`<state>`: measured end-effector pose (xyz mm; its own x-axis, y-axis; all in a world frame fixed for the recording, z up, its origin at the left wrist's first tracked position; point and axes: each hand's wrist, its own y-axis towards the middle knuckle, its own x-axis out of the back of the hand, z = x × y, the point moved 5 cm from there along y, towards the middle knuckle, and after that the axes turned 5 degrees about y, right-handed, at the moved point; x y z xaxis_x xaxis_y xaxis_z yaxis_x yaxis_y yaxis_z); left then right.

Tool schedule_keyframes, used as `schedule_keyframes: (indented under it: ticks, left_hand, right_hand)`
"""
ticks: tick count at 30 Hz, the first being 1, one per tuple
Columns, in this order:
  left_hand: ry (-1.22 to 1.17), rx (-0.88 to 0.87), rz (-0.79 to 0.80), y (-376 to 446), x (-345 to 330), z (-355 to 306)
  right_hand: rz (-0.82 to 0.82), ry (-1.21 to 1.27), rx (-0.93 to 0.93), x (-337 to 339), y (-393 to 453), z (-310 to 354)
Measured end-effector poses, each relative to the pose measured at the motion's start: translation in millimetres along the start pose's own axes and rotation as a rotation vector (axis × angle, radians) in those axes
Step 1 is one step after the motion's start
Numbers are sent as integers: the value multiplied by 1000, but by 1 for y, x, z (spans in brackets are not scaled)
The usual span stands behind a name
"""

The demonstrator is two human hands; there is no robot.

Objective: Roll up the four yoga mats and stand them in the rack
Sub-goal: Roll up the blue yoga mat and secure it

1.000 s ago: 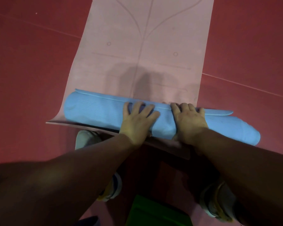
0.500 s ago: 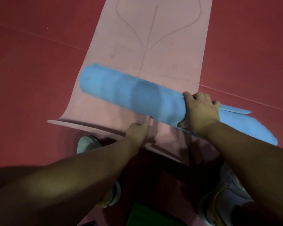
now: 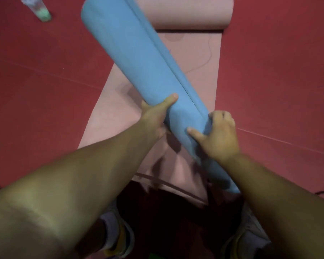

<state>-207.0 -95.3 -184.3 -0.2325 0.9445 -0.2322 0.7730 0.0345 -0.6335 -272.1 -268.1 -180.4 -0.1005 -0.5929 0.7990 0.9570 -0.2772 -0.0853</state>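
Aloft: blue roll [image 3: 138, 53], tilted above pink mat [image 3: 194, 58]; left hand [image 3: 155, 116] and right hand [image 3: 219, 135] grip it.

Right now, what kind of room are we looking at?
Probably a yoga or exercise studio. The floor is red and looks padded, a pink mat lies half unrolled on it, and both hands grip a rolled blue mat.

No readable text, label, brand or number appears anywhere. The pink mat [image 3: 200, 58] carries only thin curved guide lines and a faint round mark near its rolled far end; these spell nothing.
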Motion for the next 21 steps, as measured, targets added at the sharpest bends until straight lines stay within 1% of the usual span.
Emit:
schedule_keyframes:
  ticks: [2,4,5,8,10,13,14,17,18,21]
  left_hand:
    - [20,-175,32,-11,-11,-12]
    - [100,-352,81,-25,-27,-27]
    - [150,-427,110,-34,-38,-33]
    - [281,-585,142,-66,-69,-46]
    - [322,-658,160,-84,-87,-47]
    - [377,-716,205,-104,-115,-41]
    - [391,-718,225,-109,-123,-36]
    - [446,-710,282,-121,-141,-15]
    - [461,-701,294,-123,-143,-7]
    - [456,-683,318,-121,-141,10]
  right_hand:
    - [2,149,-39,23,8,10]
    - [21,263,-124,48,9,18]
    - [19,301,-135,63,8,22]
    - [37,270,-99,115,5,36]
    - [-3,246,-93,150,6,38]
    - [-88,256,-103,191,-2,36]
    - [-100,307,-92,194,-8,34]
    - [-152,566,-82,193,-32,22]
    - [-154,598,-101,190,-36,16]
    - [-77,598,-118,185,-41,4]
